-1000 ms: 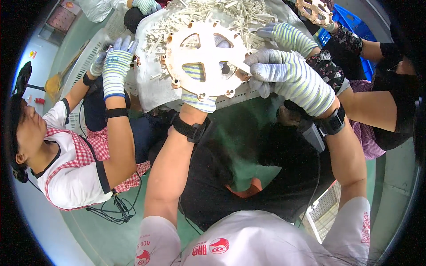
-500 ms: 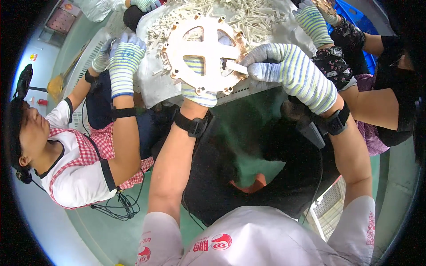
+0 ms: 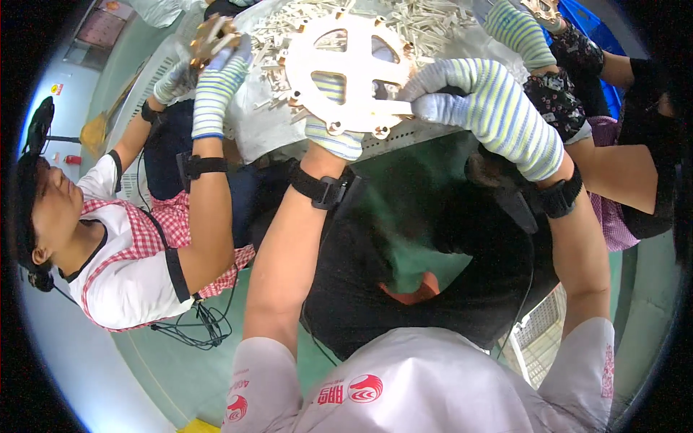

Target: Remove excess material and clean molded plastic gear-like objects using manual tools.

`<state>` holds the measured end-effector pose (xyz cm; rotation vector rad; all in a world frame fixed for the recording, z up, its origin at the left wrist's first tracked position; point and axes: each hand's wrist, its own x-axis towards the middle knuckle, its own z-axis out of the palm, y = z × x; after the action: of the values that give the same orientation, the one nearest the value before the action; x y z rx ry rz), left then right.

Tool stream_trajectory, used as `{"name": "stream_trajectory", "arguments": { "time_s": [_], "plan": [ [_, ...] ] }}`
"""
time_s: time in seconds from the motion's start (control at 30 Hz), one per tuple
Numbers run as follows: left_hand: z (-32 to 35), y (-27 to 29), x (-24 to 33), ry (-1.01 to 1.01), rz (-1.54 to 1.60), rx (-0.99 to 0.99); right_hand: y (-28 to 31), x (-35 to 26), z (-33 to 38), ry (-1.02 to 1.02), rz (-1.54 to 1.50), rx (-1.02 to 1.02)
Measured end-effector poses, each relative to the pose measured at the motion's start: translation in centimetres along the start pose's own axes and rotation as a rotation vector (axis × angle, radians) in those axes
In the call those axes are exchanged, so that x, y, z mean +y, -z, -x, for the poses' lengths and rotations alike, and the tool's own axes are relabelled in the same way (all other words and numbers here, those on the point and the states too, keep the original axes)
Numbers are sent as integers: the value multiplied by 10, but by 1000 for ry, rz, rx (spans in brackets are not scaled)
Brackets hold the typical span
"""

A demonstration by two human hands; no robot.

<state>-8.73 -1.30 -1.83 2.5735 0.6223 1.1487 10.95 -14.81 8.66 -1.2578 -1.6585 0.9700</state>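
Note:
A pale, gold-toned round frame (image 3: 349, 63) with a cross in the middle and small lugs round its rim is held up over the table. My left hand (image 3: 334, 139), in a striped glove, grips it from beneath; most of its fingers are hidden behind the frame, though stripes show through one window. On the frame's right side my right hand (image 3: 491, 108), gloved alike, pinches a short white strip (image 3: 392, 107) between thumb and forefinger. The strip lies across the frame's lower right window, its far end over the cross or rim.
Loose white strips (image 3: 440, 20) are heaped on a white sheet (image 3: 268, 133) behind the frame. At left a co-worker's gloved hands (image 3: 222, 86) hold a similar metal part (image 3: 214, 37). Another worker's gloved hand (image 3: 516, 36) is at right, near a blue crate (image 3: 585, 22).
The frame and both my hands have shifted slightly right and up in the picture. The strip now lies more level. The left co-worker's hands have lifted a metal part into view.

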Motion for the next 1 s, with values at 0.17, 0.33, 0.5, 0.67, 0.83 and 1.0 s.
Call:
{"name": "stream_trajectory", "arguments": {
  "time_s": [0.17, 0.33, 0.5, 0.67, 0.83, 1.0],
  "plan": [
    [0, -6, -6, -39, 30, -20, 1, -4, -2, 69, 59, -69],
    [-3, -1, -14, 22, 5, -2, 13, -7, -2, -1, -89, 26],
    [-4, 6, -25, 496, 628, 156, 42, 27, -29, -144, -82, 385],
    [-3, 8, -33, 979, 1042, 157, 32, 75, -47, -225, 598, 138],
    [5, 6, -41, 679, 995, 173, 10, 73, -57, -166, 996, 21],
    [20, -16, -64, 571, 658, 126, 11, 83, -69, -239, 986, 67]
  ]
}}
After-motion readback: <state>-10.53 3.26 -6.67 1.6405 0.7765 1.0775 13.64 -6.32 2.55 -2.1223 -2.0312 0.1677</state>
